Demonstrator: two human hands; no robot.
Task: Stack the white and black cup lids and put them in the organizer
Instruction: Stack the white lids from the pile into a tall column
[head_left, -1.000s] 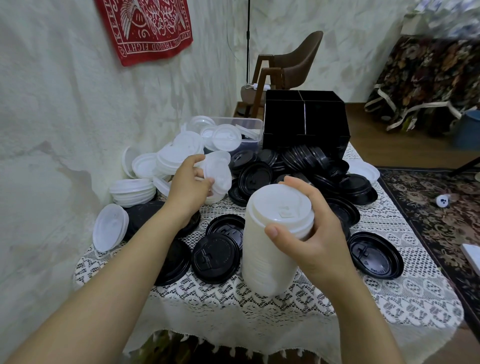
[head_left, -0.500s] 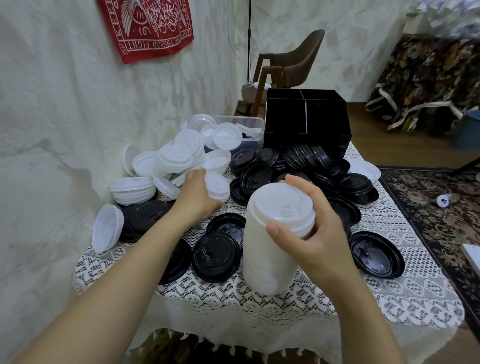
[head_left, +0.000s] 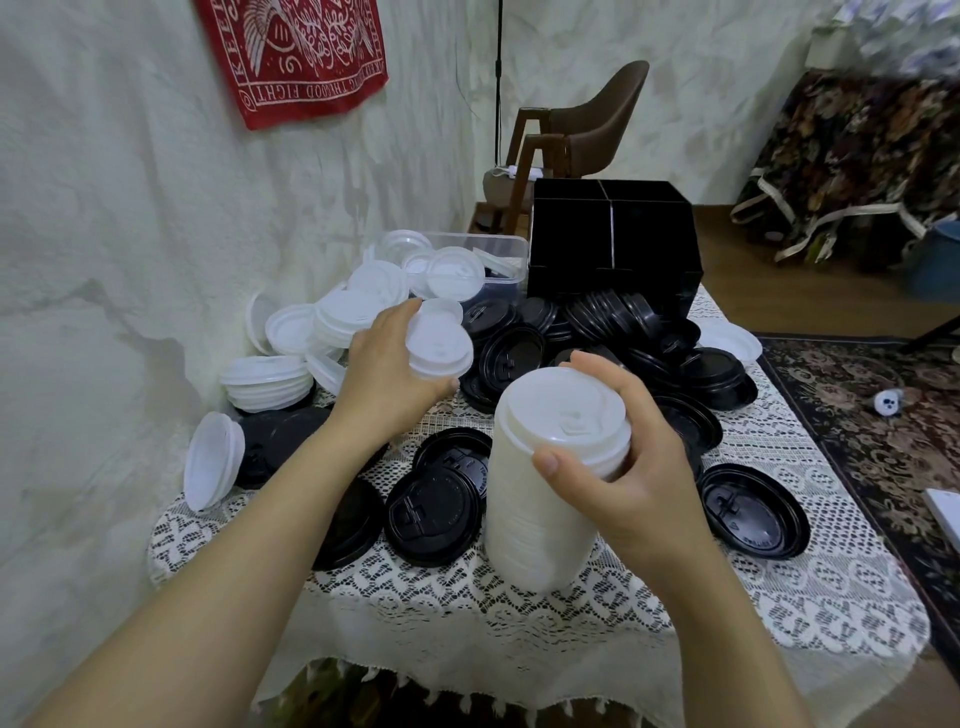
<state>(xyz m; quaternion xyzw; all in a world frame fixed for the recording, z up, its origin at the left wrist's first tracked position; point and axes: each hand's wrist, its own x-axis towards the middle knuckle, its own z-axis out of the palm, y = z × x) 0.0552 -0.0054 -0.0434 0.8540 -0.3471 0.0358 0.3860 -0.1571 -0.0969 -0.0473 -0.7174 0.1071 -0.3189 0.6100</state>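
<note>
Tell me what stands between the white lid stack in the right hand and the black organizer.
A heap of black lids lies between the white stack in the right hand and the organizer, right up to its front. The left hand, holding white lids, is off to the left. Above the heap nothing visible blocks.

Tall white lid stack (head_left: 535, 519) upright; black lids (head_left: 431, 514) scattered before black organizer (head_left: 613, 244).

Organizer (head_left: 571, 244) inside not vis.; bin (head_left: 506, 260) partly hidden.
</note>
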